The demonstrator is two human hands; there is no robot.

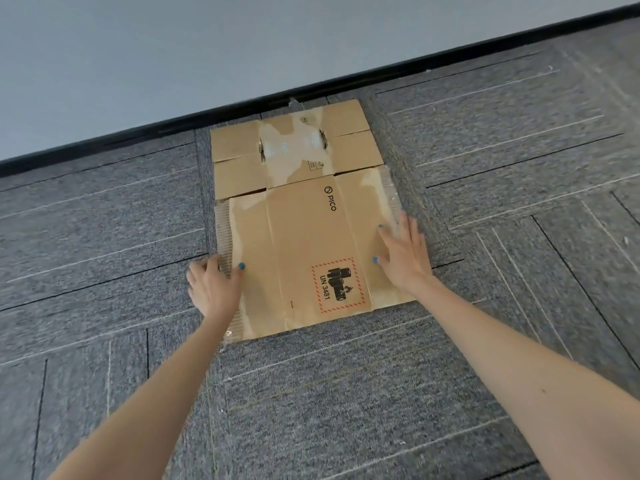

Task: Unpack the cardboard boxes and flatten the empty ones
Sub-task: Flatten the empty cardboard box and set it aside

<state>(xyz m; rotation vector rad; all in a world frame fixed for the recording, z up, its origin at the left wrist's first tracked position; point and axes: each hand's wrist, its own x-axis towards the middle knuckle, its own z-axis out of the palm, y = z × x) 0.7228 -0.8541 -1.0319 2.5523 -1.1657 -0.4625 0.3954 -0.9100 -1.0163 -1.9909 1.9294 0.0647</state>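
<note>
On the grey carpet [346,393], close to the wall, the flattened cardboard box [304,237] lies flat with its printed face up, a red-bordered hazard label [337,285] near its near edge. Its far flaps [294,147], torn and stripped of their top layer in patches, reach almost to the black baseboard [173,124] below the pale wall [173,46]. The left hand [214,285] grasps the ragged left edge, thumb on top and fingers curled round the side. The right hand [403,254] lies flat on the right-hand panel, fingers spread and straight, their tips near the frayed right edge. Bare carpet runs free to the left, to the right and on the near side; only the wall hems the box in.
</note>
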